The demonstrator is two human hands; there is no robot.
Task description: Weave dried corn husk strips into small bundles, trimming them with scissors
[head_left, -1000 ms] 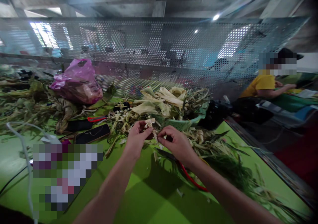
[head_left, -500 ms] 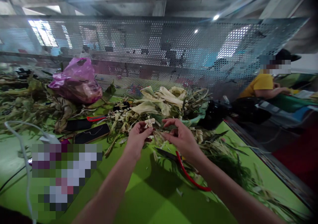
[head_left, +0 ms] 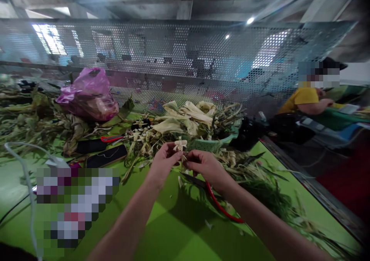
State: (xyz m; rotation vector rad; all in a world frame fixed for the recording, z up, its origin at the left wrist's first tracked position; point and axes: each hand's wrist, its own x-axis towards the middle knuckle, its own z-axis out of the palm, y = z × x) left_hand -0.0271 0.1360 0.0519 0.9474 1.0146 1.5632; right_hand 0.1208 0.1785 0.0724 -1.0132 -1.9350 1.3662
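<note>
On the green table (head_left: 164,222), scissors (head_left: 214,197) are partly covered by the right arm (head_left: 248,203). Above, a husk piece (head_left: 180,145) is pinched by the thumb and fingers of the left hand (head_left: 164,161), its lower end by those of the right hand (head_left: 207,166). Beyond, husks (head_left: 190,118) are heaped in a basket (head_left: 208,145).

On the table (head_left: 162,230), the husk piece (head_left: 180,144) sits at the left hand (head_left: 164,160), with the right hand (head_left: 204,164) just right of it and the scissors (head_left: 215,201) lying nearer, by the right forearm. Husks (head_left: 189,118) lie in the basket (head_left: 212,144) beyond the hands; left of it come the cutter (head_left: 112,138) and, farther left, the bag (head_left: 89,95). A panel (head_left: 173,60) stands behind these, and a person (head_left: 305,99) is far right, past the table's edge.
</note>
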